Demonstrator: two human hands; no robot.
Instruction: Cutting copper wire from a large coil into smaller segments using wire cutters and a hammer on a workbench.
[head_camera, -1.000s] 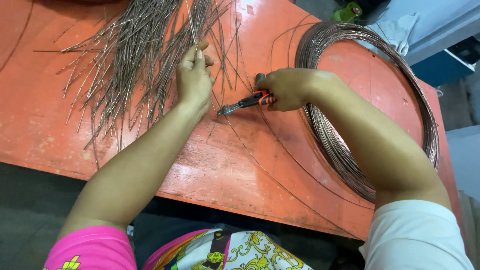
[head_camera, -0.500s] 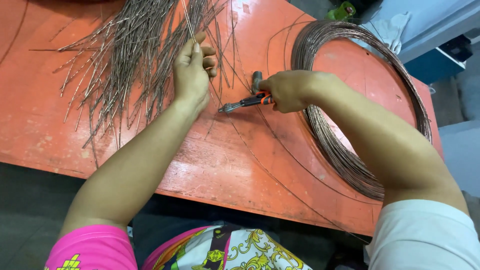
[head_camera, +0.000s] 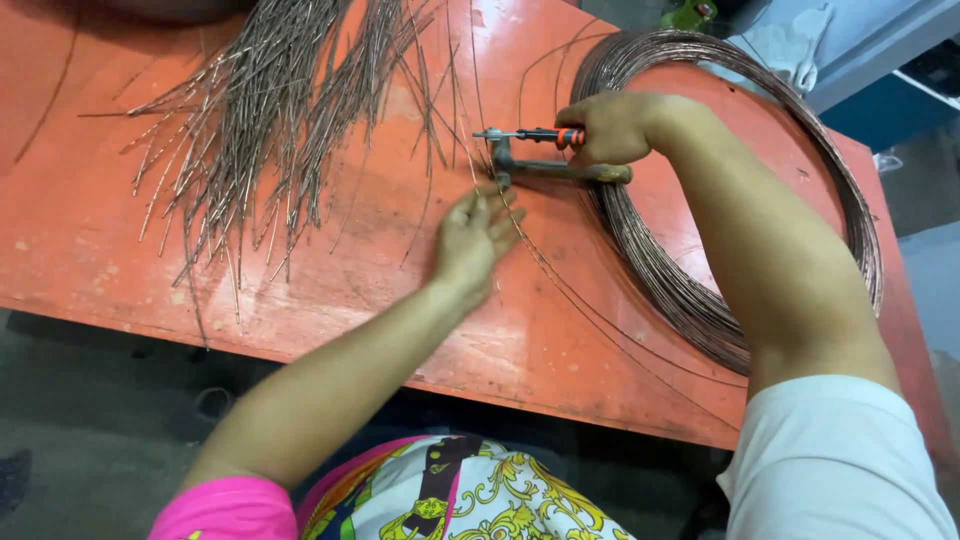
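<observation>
My right hand (head_camera: 612, 128) grips orange-handled pliers (head_camera: 530, 136), jaws pointing left over a small metal stop (head_camera: 505, 160) fixed to the orange table (head_camera: 330, 290). My left hand (head_camera: 470, 240) rests on the table just below the pliers, fingers on a thin copper wire (head_camera: 520, 235) that runs back to the coil (head_camera: 700, 290). The large coil of copper wire lies under and around my right forearm. A heap of cut wire pieces (head_camera: 270, 110) spreads across the table's upper left.
The table's near edge runs across the lower part of the view, dark floor below it. A blue bench or box (head_camera: 900, 90) and white cloth (head_camera: 790, 50) stand beyond the far right corner.
My left hand has left the heap of cut pieces and come down to the wire below the pliers. The right hand with the pliers stays near the same spot.
</observation>
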